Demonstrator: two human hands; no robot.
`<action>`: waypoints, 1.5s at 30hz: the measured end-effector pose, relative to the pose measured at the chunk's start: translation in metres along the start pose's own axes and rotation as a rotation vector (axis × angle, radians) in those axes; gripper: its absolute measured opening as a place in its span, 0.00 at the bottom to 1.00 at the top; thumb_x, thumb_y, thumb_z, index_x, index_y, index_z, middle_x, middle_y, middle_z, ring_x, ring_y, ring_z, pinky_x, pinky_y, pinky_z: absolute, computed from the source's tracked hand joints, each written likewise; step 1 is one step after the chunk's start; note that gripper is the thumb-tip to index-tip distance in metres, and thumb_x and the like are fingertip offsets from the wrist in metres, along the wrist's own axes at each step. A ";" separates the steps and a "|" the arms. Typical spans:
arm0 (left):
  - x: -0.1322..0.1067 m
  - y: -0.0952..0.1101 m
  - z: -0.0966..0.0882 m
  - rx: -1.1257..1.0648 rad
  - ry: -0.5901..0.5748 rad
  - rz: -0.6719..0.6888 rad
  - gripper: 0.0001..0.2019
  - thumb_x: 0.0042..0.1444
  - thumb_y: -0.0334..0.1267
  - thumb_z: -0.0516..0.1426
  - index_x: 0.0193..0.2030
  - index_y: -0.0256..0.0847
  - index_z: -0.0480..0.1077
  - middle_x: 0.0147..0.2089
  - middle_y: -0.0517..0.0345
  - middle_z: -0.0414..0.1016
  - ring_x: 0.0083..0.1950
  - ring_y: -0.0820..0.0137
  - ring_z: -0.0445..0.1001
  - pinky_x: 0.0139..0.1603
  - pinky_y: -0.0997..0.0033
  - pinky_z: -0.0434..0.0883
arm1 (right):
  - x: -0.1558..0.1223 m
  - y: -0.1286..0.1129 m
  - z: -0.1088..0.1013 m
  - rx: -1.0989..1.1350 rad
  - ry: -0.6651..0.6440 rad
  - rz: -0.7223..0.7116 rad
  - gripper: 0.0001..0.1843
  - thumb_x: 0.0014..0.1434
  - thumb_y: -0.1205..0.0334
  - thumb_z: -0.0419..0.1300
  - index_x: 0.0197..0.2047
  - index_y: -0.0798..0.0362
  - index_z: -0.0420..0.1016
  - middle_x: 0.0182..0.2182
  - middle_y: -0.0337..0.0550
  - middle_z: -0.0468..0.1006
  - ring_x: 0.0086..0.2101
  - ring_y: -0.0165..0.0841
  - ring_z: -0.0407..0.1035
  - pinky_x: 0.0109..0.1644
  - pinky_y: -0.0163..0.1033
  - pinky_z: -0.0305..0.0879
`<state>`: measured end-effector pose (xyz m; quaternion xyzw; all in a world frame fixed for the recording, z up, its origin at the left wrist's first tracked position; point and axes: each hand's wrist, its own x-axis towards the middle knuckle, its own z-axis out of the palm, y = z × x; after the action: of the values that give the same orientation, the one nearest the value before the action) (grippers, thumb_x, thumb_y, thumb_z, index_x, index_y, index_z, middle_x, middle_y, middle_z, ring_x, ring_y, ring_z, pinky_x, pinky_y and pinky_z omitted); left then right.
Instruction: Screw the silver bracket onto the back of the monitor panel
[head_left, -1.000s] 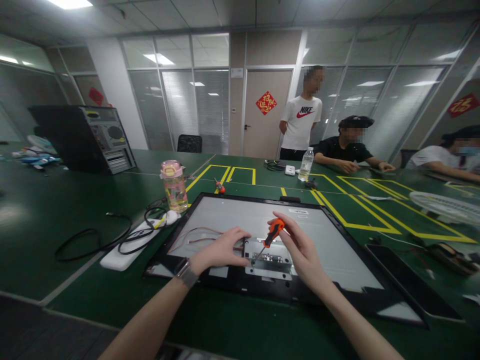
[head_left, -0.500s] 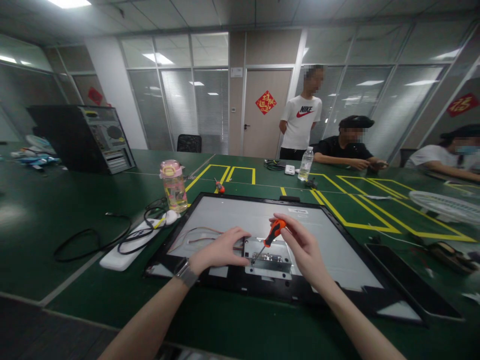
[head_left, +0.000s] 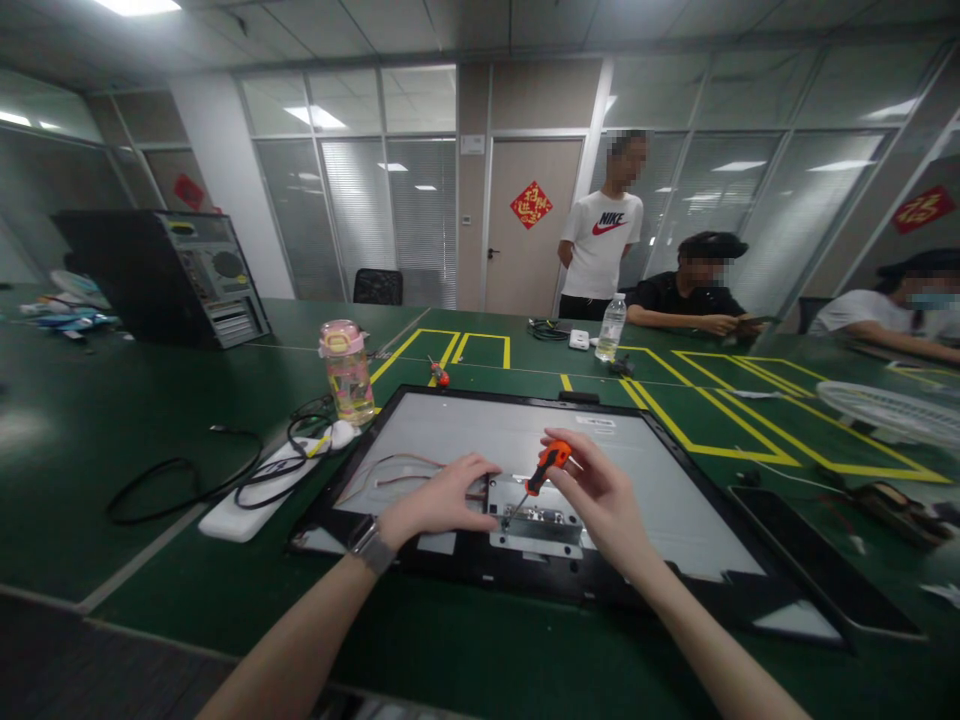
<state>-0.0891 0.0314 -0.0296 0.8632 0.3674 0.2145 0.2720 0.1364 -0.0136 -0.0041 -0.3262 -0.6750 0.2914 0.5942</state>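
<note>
One shirt [head_left: 600, 255] reads "NIKE" | right hand [head_left: 606, 500] grasping orange screwdriver [head_left: 553, 461] | left hand [head_left: 441, 498] at metal bracket [head_left: 544, 537], grip unclear

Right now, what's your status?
Right hand holds orange screwdriver, tip at metal bracket. Left hand at bracket's left edge. Pink bottle beside panel, not obstructing.

One head-worn camera looks forward and down: table [head_left: 487, 630] near at six o'clock, door [head_left: 534, 268] farther at twelve.
</note>
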 end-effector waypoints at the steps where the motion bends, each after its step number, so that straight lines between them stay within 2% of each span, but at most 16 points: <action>1: 0.000 0.000 0.000 -0.001 -0.002 0.002 0.32 0.44 0.41 0.66 0.57 0.42 0.65 0.55 0.51 0.66 0.55 0.59 0.67 0.57 0.63 0.65 | 0.000 0.000 0.001 -0.015 0.017 -0.004 0.15 0.58 0.59 0.61 0.50 0.45 0.73 0.43 0.45 0.75 0.42 0.36 0.73 0.47 0.44 0.73; 3: 0.000 0.002 -0.001 -0.001 -0.003 0.001 0.31 0.45 0.41 0.66 0.57 0.43 0.65 0.54 0.52 0.66 0.54 0.59 0.68 0.57 0.63 0.65 | 0.000 0.001 0.002 -0.029 0.033 0.005 0.17 0.58 0.60 0.60 0.52 0.45 0.72 0.41 0.44 0.76 0.41 0.36 0.74 0.48 0.44 0.74; 7: 0.000 0.004 -0.002 -0.002 -0.002 -0.011 0.32 0.45 0.42 0.66 0.58 0.44 0.65 0.55 0.52 0.66 0.55 0.59 0.67 0.57 0.63 0.65 | -0.002 0.001 0.003 0.012 -0.010 0.010 0.20 0.63 0.62 0.55 0.58 0.44 0.64 0.45 0.46 0.76 0.44 0.37 0.74 0.51 0.48 0.72; 13: 0.000 0.004 -0.001 -0.003 -0.006 -0.009 0.31 0.45 0.42 0.66 0.58 0.43 0.65 0.55 0.52 0.66 0.55 0.60 0.67 0.56 0.64 0.66 | -0.003 -0.001 0.004 -0.001 -0.043 0.010 0.18 0.65 0.61 0.52 0.57 0.44 0.64 0.54 0.48 0.70 0.48 0.38 0.73 0.54 0.49 0.70; 16: 0.000 0.003 -0.001 -0.001 0.001 -0.009 0.31 0.46 0.42 0.66 0.58 0.43 0.64 0.55 0.52 0.65 0.55 0.60 0.68 0.56 0.64 0.66 | -0.002 0.001 0.005 -0.035 0.015 0.003 0.17 0.63 0.60 0.54 0.55 0.45 0.67 0.51 0.48 0.72 0.46 0.38 0.73 0.50 0.47 0.72; 20: 0.000 0.000 0.000 0.002 0.001 0.002 0.31 0.45 0.41 0.66 0.57 0.42 0.65 0.55 0.52 0.65 0.55 0.60 0.67 0.57 0.64 0.65 | -0.001 0.003 0.003 -0.147 0.096 -0.065 0.15 0.58 0.60 0.61 0.50 0.45 0.73 0.41 0.44 0.72 0.40 0.35 0.71 0.43 0.42 0.73; 22: 0.000 -0.001 0.000 0.002 0.000 0.009 0.31 0.45 0.41 0.66 0.57 0.43 0.65 0.54 0.52 0.66 0.55 0.60 0.67 0.57 0.63 0.65 | -0.001 0.003 0.001 -0.202 0.100 -0.093 0.14 0.59 0.60 0.60 0.50 0.45 0.74 0.39 0.44 0.72 0.38 0.35 0.71 0.41 0.41 0.72; 26: 0.000 -0.002 0.001 -0.013 -0.003 0.009 0.32 0.45 0.43 0.66 0.58 0.45 0.64 0.55 0.52 0.66 0.54 0.60 0.68 0.56 0.63 0.66 | -0.003 0.000 -0.001 -0.154 0.009 -0.078 0.19 0.66 0.60 0.50 0.58 0.44 0.67 0.48 0.47 0.73 0.44 0.38 0.72 0.49 0.48 0.70; 29: 0.000 -0.001 0.001 -0.032 -0.004 -0.001 0.32 0.46 0.45 0.65 0.59 0.45 0.64 0.55 0.52 0.65 0.54 0.60 0.68 0.55 0.63 0.67 | -0.004 0.000 0.000 -0.068 -0.033 -0.036 0.22 0.67 0.60 0.48 0.62 0.43 0.61 0.53 0.47 0.72 0.46 0.39 0.73 0.52 0.52 0.68; 32: -0.001 0.000 0.001 -0.030 -0.006 -0.002 0.31 0.47 0.44 0.65 0.58 0.45 0.64 0.55 0.52 0.65 0.54 0.59 0.67 0.55 0.63 0.67 | -0.002 0.002 0.000 -0.087 0.010 -0.018 0.21 0.65 0.60 0.51 0.61 0.43 0.65 0.50 0.46 0.75 0.44 0.38 0.74 0.50 0.50 0.69; 35: -0.001 -0.001 0.001 -0.009 0.001 -0.005 0.31 0.46 0.45 0.65 0.58 0.46 0.64 0.55 0.53 0.65 0.55 0.59 0.67 0.56 0.62 0.66 | -0.001 0.001 0.000 -0.180 0.087 -0.058 0.16 0.61 0.60 0.58 0.53 0.44 0.73 0.40 0.44 0.75 0.39 0.37 0.72 0.43 0.44 0.71; 37: -0.001 -0.002 0.001 0.002 0.001 -0.005 0.31 0.46 0.45 0.65 0.58 0.46 0.64 0.54 0.53 0.65 0.55 0.59 0.67 0.56 0.62 0.65 | -0.001 0.000 -0.001 -0.219 0.100 -0.080 0.15 0.60 0.59 0.59 0.51 0.45 0.75 0.38 0.44 0.74 0.37 0.36 0.70 0.39 0.43 0.70; 42: 0.001 -0.005 0.002 0.035 -0.002 0.009 0.31 0.47 0.45 0.65 0.58 0.45 0.64 0.55 0.52 0.66 0.55 0.60 0.67 0.57 0.63 0.64 | -0.002 -0.006 -0.001 -0.132 -0.005 -0.065 0.20 0.66 0.61 0.50 0.60 0.43 0.66 0.48 0.47 0.73 0.45 0.38 0.71 0.50 0.49 0.67; 45: 0.001 -0.005 0.001 0.037 -0.013 0.009 0.31 0.48 0.46 0.65 0.59 0.45 0.64 0.55 0.52 0.65 0.55 0.60 0.67 0.57 0.63 0.65 | -0.002 -0.007 0.001 -0.090 0.001 -0.040 0.20 0.64 0.62 0.52 0.59 0.43 0.66 0.48 0.47 0.73 0.44 0.37 0.72 0.50 0.48 0.68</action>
<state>-0.0904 0.0346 -0.0333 0.8711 0.3656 0.2034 0.2572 0.1351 -0.0198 0.0003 -0.3391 -0.6933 0.2486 0.5853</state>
